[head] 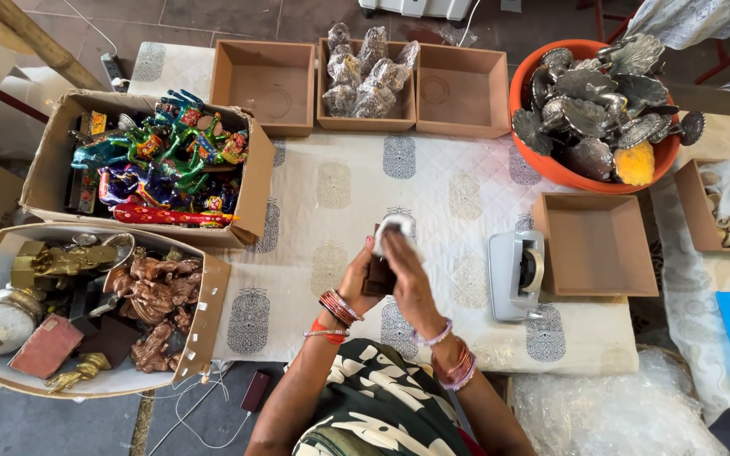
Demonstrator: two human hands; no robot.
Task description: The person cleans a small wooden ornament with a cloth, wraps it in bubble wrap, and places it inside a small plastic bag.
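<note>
My left hand [358,279] and my right hand [407,274] are together above the middle of the patterned white cloth [331,194]. Between them I hold a small dark brown object [377,275] with a white piece [393,226] at its top. My left hand grips it from the left side. My right hand lies over its right face, fingers pointing up toward the white piece. Bangles sit on both wrists.
A grey tape dispenser [514,274] stands right of my hands, next to an empty brown tray [595,245]. Three brown trays line the far edge; the middle one [367,80] holds wrapped items. Cardboard boxes of colourful figurines [154,160] and metal figures [86,308] sit left. An orange basin [597,105] of metal pieces is far right.
</note>
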